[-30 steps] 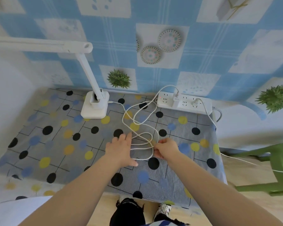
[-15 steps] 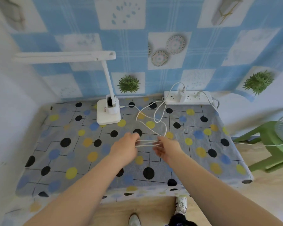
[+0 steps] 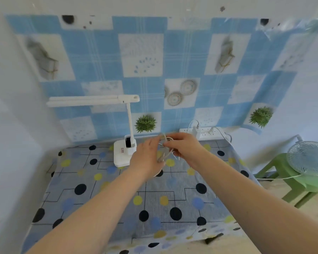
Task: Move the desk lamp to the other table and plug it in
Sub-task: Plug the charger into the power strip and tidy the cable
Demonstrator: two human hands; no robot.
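A white desk lamp (image 3: pixel 124 153) stands at the back of a table covered by a dotted cloth (image 3: pixel 117 198), its long head reaching left. Its white cable (image 3: pixel 165 151) is gathered into loops between my hands, lifted above the cloth. My left hand (image 3: pixel 145 160) and my right hand (image 3: pixel 184 149) both grip the bundle. A white power strip (image 3: pixel 207 133) lies at the back right against the wall, with a white plug adapter in it and a second plug beside it.
A blue and white patterned sheet covers the wall behind the table. A white wall closes the left side. To the right stands a green stool (image 3: pixel 292 182) carrying a small fan (image 3: pixel 308 158), with a thin white cord running to it.
My hands gathered the loose cable loops off the cloth and raised them toward the lamp and power strip. The view has pulled back and tilted up.
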